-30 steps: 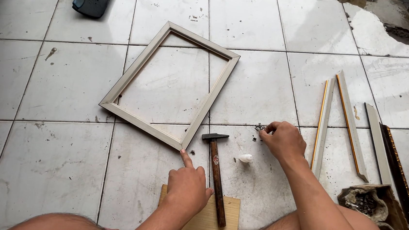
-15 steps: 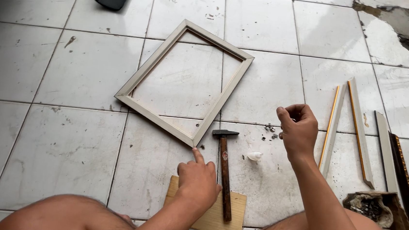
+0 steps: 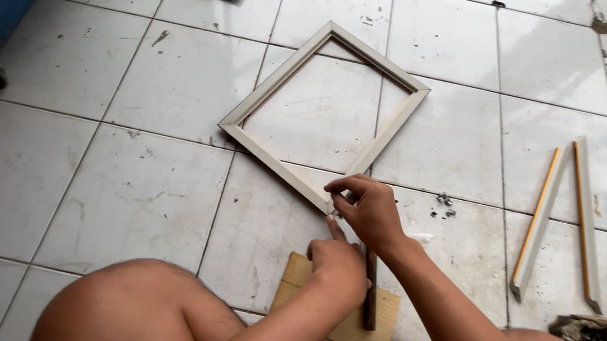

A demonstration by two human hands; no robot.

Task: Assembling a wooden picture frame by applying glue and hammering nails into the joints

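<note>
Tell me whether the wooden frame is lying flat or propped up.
Flat. The wooden frame lies on the tiled floor, all four sides down; the right hand pinches at its near corner.

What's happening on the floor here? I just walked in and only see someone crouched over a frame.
A person sits on the tiled floor working at a pale rectangular wooden frame. The right hand pinches something small at the frame's nearest corner, and the left hand points a finger at the same spot. A hammer handle lies on a thin wooden board under the hands. Spare moulding strips and a few small metal bits lie to the right.
</note>
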